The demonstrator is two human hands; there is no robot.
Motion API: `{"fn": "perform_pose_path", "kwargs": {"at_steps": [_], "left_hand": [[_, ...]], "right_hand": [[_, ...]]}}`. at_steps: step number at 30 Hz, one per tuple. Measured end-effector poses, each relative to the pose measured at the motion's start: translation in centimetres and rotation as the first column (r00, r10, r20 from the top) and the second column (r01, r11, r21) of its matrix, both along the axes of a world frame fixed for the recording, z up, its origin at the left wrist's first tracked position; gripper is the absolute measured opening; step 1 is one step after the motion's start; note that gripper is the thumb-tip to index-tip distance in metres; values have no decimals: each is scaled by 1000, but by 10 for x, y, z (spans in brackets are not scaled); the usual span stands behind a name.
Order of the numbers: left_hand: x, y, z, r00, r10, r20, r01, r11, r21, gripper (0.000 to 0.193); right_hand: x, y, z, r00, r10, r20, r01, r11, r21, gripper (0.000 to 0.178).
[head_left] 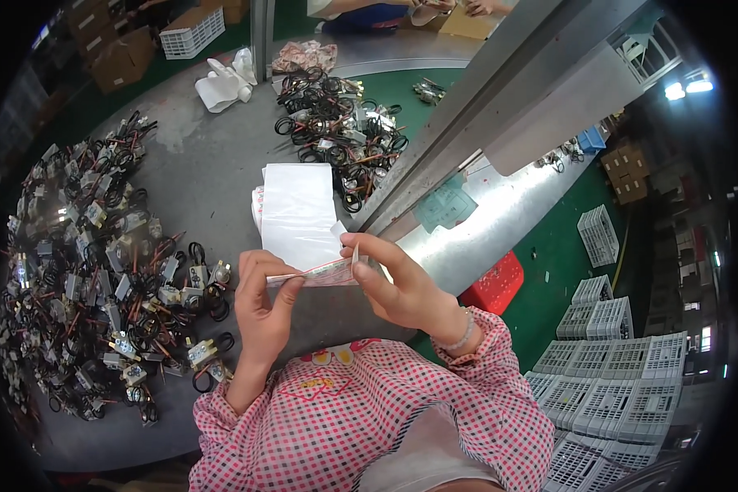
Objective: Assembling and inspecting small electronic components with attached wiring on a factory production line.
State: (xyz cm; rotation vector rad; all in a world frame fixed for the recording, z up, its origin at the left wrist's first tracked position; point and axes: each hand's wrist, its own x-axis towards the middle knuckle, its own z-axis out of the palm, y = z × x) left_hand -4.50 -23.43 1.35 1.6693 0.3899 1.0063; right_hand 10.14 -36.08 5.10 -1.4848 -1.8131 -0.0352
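Note:
My left hand (264, 305) pinches the left end of a thin printed paper sheet (328, 275), thumb on top. The sheet has a red edge and is seen almost edge-on. Its right end bends upward between the thumb and index finger of my right hand (398, 283), which is closed around it. A small white piece of paper (339, 230) shows at the right index fingertip; whether it is attached to the sheet I cannot tell. Just beyond the hands, a stack of white sheets (297, 205) lies on the grey table (193, 193), with printed edges showing at its left.
Small metal parts with black cables (98, 271) are heaped at left, and another heap (344, 131) lies beyond the stack. A metal post (467, 123) slants across the right. A red crate (494, 283) and grey crates (615, 369) stand at right. Other people sit at the far side.

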Motion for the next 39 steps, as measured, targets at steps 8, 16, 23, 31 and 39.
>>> {"fn": "perform_pose_path", "kwargs": {"at_steps": [8,16,23,31,39], "left_hand": [[4,-2,1,1000,-24,-7,24,1000,13,10],[6,-6,2,1000,9,-7,-11,957,-291,10],[5,-7,0,984,109,-139,-143,953,-266,15],[-20,-4,26,877,-45,-478,123,983,133,16],[-8,-1,81,739,59,-671,180,942,282,13]], "right_hand": [[6,-3,1,983,3,183,-11,999,43,62],[9,-3,-14,977,145,-155,-152,988,-33,55],[-11,-26,2,929,5,-371,112,949,293,43],[19,-64,25,819,11,-573,354,777,520,96],[59,-88,34,711,23,-703,555,595,581,91]]}}
